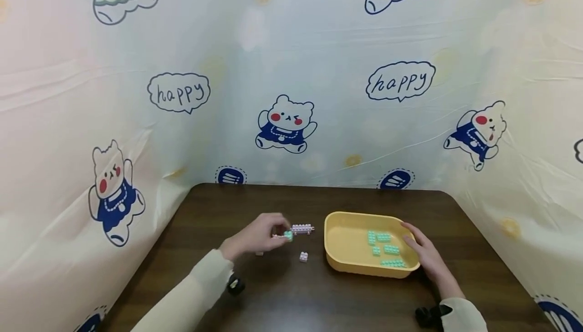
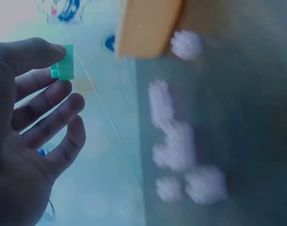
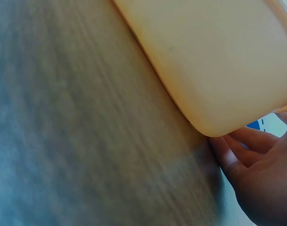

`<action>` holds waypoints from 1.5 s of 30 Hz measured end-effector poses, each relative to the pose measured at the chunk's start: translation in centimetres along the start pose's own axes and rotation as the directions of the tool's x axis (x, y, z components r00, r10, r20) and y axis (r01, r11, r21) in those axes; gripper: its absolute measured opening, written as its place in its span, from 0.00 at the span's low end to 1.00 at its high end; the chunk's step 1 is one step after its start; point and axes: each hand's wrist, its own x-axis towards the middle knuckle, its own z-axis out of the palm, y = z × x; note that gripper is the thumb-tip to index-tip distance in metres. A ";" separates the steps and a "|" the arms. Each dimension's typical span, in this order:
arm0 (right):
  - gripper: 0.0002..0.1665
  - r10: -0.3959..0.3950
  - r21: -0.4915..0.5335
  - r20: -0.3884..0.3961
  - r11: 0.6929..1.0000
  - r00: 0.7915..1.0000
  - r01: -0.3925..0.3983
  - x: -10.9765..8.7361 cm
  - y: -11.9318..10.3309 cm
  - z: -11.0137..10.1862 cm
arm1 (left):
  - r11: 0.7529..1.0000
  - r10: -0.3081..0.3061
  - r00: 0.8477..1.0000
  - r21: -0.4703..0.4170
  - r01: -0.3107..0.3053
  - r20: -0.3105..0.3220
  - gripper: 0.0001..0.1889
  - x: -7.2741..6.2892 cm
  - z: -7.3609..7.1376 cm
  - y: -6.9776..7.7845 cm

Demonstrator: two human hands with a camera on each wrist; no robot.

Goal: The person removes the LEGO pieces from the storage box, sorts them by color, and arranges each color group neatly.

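Over our dark wooden worktop, left of the yellow plastic tray, our left grip pinches a mint-green studded plastic brick, which we judge light, stiff, best held by its sides; our right grip clasps the tray's right end.

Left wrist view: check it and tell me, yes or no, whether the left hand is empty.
No, the left hand pinches a small green brick at its thumb tip.

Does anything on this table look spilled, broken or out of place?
Nothing stands out: green blocks lie in the yellow tray, pale blocks sit on the table, and no spill or breakage shows.
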 end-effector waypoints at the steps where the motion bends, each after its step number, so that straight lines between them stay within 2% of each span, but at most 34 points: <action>1: 0.35 0.001 0.004 0.003 1.000 1.000 -0.001 0.0 0.1 0.0 | 1.000 -0.024 1.000 -0.003 0.024 0.008 0.06 -1.0 -0.2 -0.4; 4: 0.35 0.004 0.022 0.009 1.000 1.000 -0.004 0.1 0.3 0.1 | 0.994 -0.106 0.993 0.009 0.106 0.045 0.06 -3.9 -0.8 -1.5; 7: 0.34 0.013 0.035 -0.004 0.999 1.000 -0.013 0.1 0.5 0.0 | 0.984 -0.181 0.980 0.016 0.180 0.086 0.06 -5.9 -0.8 -2.8; 13: 0.36 0.015 0.018 -0.008 1.000 1.000 -0.015 0.2 0.3 -0.2 | 0.966 -0.246 0.959 -0.041 0.254 0.140 0.06 -9.0 0.3 -4.7; 17: 0.36 0.027 -0.010 -0.010 1.000 1.000 -0.027 0.0 0.2 -0.2 | 0.961 -0.251 0.959 -0.083 0.263 0.134 0.06 -10.3 1.2 -5.4; 22: 0.37 0.035 -0.009 -0.003 0.999 0.999 -0.036 -0.2 0.2 -0.1 | 0.964 -0.234 0.965 -0.101 0.246 0.120 0.07 -10.5 1.7 -5.5; 26: 0.36 0.034 0.010 -0.005 0.999 0.999 -0.033 -0.1 0.1 -0.2 | 0.970 -0.221 0.969 -0.079 0.230 0.111 0.07 -10.3 1.8 -5.6; 34: 0.35 0.031 0.010 -0.011 0.999 0.999 -0.031 0.1 0.0 -0.2 | 0.969 -0.230 0.966 -0.066 0.239 0.119 0.06 -10.1 1.9 -5.6; 45: 0.35 0.013 0.018 -0.017 1.000 1.000 -0.013 0.4 0.4 -0.3 | 0.966 -0.255 0.963 -0.019 0.257 0.093 0.06 -9.7 1.9 -5.8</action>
